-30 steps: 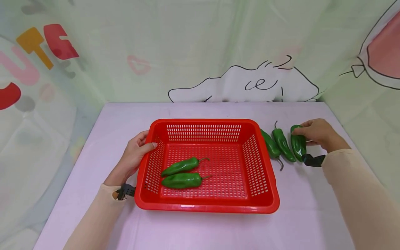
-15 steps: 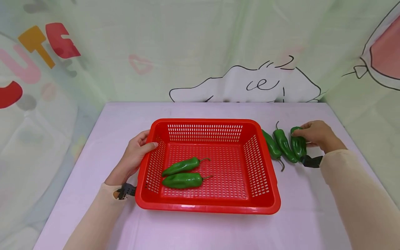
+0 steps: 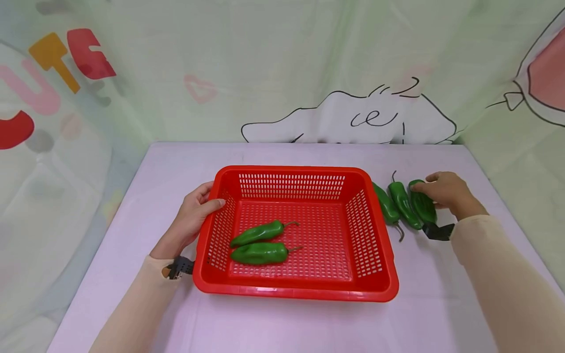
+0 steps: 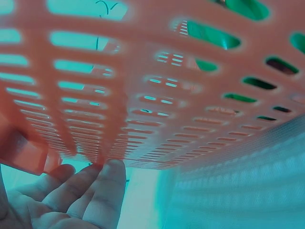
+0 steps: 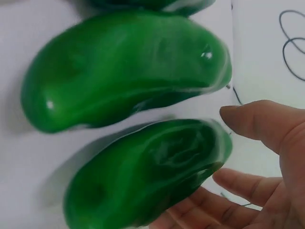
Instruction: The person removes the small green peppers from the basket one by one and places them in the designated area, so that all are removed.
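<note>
My left hand (image 3: 194,215) grips the left rim of a red plastic basket (image 3: 295,295), its thumb over the rim and its fingers outside. In the left wrist view, fingers (image 4: 105,195) touch the slotted wall. Two green peppers (image 3: 258,233) lie inside at the left. My right hand (image 3: 450,193) is at the rightmost pepper (image 3: 423,203) on the table. In the right wrist view, its fingers touch the underside of that pepper (image 5: 147,176), while the thumb stands slightly apart. Another pepper (image 3: 403,206) lies alongside, and a third pepper (image 3: 387,206) is partly hidden by the basket.
The table (image 3: 300,326) has a pale lilac cover. A printed curtain (image 3: 282,73) stands behind it and along both sides. The basket takes up the middle, close to the leftmost loose pepper.
The rightmost pepper has turned and now lies slanted along its neighbour. My right hand has shifted slightly downward with it. The left hand keeps its grip; the view has drifted slightly.
</note>
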Demonstrator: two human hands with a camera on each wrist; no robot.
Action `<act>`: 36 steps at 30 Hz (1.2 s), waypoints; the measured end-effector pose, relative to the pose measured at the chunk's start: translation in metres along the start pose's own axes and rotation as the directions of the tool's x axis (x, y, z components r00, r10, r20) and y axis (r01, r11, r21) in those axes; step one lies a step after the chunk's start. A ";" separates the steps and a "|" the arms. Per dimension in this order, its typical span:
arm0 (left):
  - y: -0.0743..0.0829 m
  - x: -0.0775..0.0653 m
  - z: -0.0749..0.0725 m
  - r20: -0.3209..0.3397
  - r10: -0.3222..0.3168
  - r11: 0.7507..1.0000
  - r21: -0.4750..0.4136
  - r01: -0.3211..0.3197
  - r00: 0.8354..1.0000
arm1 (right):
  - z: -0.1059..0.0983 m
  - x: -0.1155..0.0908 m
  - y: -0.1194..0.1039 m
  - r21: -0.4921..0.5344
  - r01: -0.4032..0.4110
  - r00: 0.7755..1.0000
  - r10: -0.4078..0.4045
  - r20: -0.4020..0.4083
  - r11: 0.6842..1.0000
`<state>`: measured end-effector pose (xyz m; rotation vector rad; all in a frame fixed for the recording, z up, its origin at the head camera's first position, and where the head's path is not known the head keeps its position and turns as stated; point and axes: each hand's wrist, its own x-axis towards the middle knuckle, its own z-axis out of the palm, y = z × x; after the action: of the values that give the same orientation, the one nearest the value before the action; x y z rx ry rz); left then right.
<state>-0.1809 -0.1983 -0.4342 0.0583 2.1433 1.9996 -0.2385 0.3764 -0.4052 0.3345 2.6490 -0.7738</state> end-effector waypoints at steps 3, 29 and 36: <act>0.001 -0.001 0.000 0.000 0.002 1.000 0.000 -0.002 1.000 | -0.002 -0.004 -0.006 -0.048 0.010 1.000 -0.010 -0.004 0.999; 0.003 -0.001 -0.001 -0.009 -0.002 1.000 -0.008 0.002 1.000 | 0.027 -0.098 -0.184 0.118 0.477 0.878 -0.477 -0.026 0.871; 0.004 -0.003 -0.002 0.001 -0.003 1.000 -0.016 0.003 1.000 | 0.058 -0.099 -0.213 0.168 0.552 0.814 -0.571 0.102 0.817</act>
<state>-0.1788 -0.2006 -0.4296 0.0531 2.1251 2.0150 -0.2010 0.1570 -0.3102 -0.4969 2.5676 -1.1001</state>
